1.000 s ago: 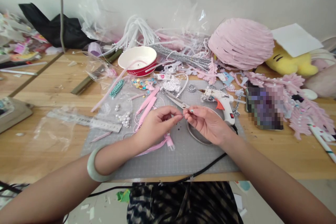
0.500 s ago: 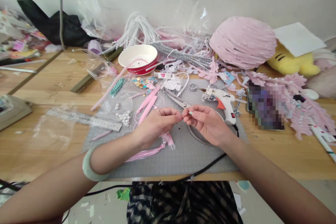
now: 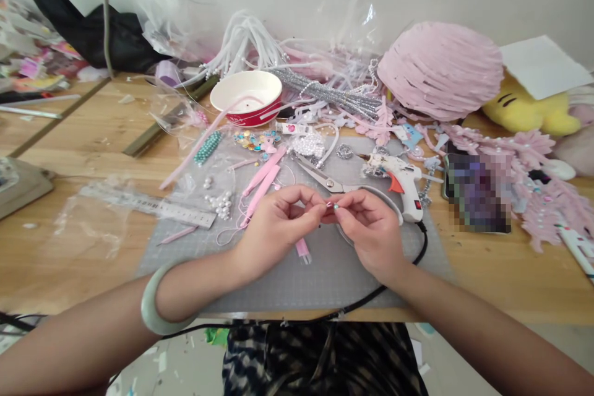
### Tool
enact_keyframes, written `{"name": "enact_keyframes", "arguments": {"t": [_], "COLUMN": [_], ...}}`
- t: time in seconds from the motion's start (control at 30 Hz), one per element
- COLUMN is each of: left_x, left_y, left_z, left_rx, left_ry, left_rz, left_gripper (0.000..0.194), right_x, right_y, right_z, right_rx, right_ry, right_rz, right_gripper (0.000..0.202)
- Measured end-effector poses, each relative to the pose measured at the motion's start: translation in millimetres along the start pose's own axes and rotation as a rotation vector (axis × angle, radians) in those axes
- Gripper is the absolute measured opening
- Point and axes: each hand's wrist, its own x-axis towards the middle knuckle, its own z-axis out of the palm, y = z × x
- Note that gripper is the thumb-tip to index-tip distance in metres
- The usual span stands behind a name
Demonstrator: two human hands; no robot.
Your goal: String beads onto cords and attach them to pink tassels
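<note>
Head view: bare left hand (image 3: 273,232) pinched closed, on what I can't tell; bare right hand (image 3: 374,232) pinches a tiny teal bead-like bit (image 3: 336,206) near frame centre. Slack fingertips could drop it; reaching forward might bump the silver metal scissors (image 3: 330,184) beyond.

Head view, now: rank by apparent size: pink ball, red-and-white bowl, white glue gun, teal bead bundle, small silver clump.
1. Pink ball
2. Red-and-white bowl and white glue gun: too close to rank, gun nearer the camera
3. Teal bead bundle
4. Small silver clump
</note>
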Motion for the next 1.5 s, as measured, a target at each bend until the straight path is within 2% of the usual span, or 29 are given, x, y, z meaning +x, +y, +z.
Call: {"name": "enact_keyframes", "arguments": {"t": [0.27, 1.2, 1.5], "left_x": [-2.0, -4.1, -4.6], "left_y": [3.7, 6.7, 7.3], "left_z": [1.8, 2.4, 2.4], "left_rx": [0.028, 0.069, 0.071], "left_ry": [-0.021, -0.028, -0.037], "left_rz": [-0.045, -0.051, -0.044], "left_gripper": [0.013, 0.012, 0.010], "right_x": [0.2, -2.1, -2.6], "right_y": [0.2, -2.1, -0.7], "right_z": [4.3, 7.4, 7.3], "right_rx": [0.000, -0.145, -0.120], "right_ry": [0.043, 0.095, 0.098], "right_rz": [0.001, -0.070, -0.084], "right_gripper": [0.003, 0.003, 0.004]}}
